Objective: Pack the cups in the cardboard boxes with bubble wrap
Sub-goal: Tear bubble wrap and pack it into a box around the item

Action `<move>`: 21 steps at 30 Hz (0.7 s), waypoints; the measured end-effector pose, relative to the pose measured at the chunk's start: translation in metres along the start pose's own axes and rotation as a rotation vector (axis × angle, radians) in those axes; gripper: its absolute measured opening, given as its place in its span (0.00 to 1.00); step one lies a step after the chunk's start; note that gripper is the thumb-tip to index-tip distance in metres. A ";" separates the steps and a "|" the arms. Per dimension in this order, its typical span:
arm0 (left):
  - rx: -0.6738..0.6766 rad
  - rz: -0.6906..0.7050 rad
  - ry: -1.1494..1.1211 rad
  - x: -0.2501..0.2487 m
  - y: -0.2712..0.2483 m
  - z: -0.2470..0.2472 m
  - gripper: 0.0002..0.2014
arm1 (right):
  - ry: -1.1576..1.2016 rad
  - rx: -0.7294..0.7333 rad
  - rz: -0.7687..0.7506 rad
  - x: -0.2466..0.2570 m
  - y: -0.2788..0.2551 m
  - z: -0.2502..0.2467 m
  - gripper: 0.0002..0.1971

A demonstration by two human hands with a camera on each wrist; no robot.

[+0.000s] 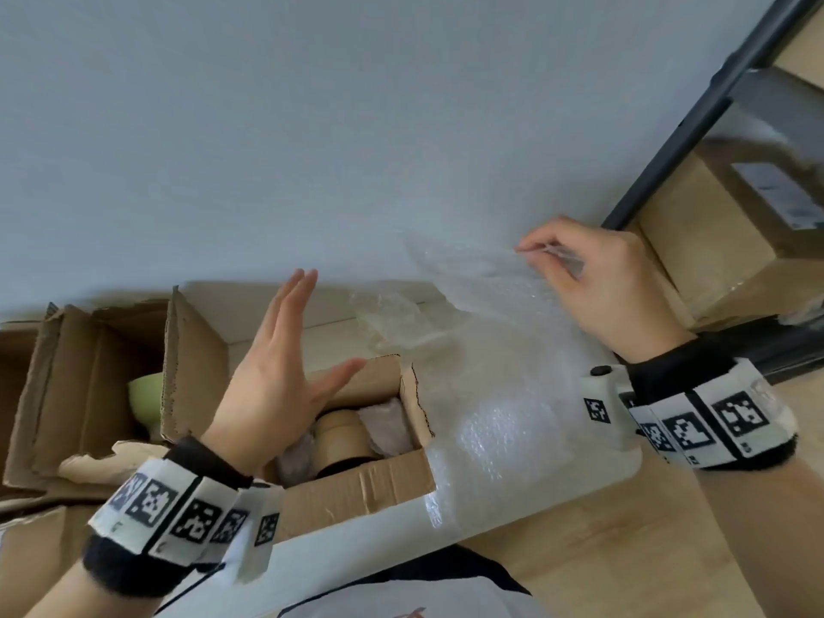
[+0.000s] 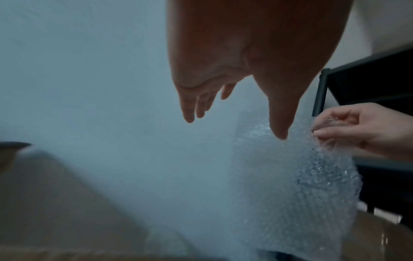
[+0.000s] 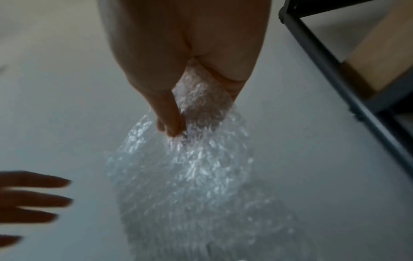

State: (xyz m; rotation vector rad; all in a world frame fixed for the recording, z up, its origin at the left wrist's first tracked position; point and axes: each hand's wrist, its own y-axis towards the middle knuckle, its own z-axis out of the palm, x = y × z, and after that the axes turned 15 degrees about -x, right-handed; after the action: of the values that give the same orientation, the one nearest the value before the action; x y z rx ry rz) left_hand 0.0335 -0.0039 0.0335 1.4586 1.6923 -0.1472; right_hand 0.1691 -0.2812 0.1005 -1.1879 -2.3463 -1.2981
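Bubble wrap hanging lengthwise, pinched by right hand, left hand spread, empty.

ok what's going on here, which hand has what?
A person is packing cups. Their right hand pinches the top edge of a bubble wrap sheet and holds it up beside the open cardboard box. The left hand hovers open over that box, holding nothing. Inside the box sits a tan cup between wrapped bundles. A green cup sits in the box to the left.
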 end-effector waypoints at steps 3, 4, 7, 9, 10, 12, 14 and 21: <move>0.043 -0.094 -0.093 -0.011 0.033 0.006 0.54 | 0.129 0.023 -0.011 0.030 0.017 0.002 0.05; 0.073 -0.145 -0.125 -0.010 0.044 0.004 0.54 | 0.180 0.031 0.001 0.038 0.023 0.002 0.05; 0.139 -0.193 -0.166 0.001 0.066 -0.008 0.27 | 0.325 0.012 0.013 0.060 0.036 0.002 0.05; 0.136 -0.179 -0.260 0.008 0.071 -0.017 0.07 | 0.380 -0.008 -0.005 0.069 0.041 0.001 0.07; 0.113 -0.194 -0.303 0.011 0.072 -0.021 0.03 | 0.390 -0.005 -0.013 0.072 0.042 0.001 0.08; 0.068 -0.258 -0.359 0.017 0.073 -0.027 0.04 | 0.388 0.029 -0.026 0.074 0.042 0.001 0.07; 0.049 -0.323 -0.424 0.018 0.075 -0.033 0.06 | 0.384 0.087 -0.022 0.074 0.038 0.002 0.06; 0.012 -0.234 -0.474 0.009 0.073 -0.064 0.22 | 0.380 0.376 0.096 0.071 0.005 0.011 0.07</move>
State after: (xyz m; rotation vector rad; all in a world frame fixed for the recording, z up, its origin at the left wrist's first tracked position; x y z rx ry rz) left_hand 0.0629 0.0631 0.0981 1.1175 1.4589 -0.5847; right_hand 0.1284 -0.2319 0.1338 -0.8403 -2.1023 -0.9006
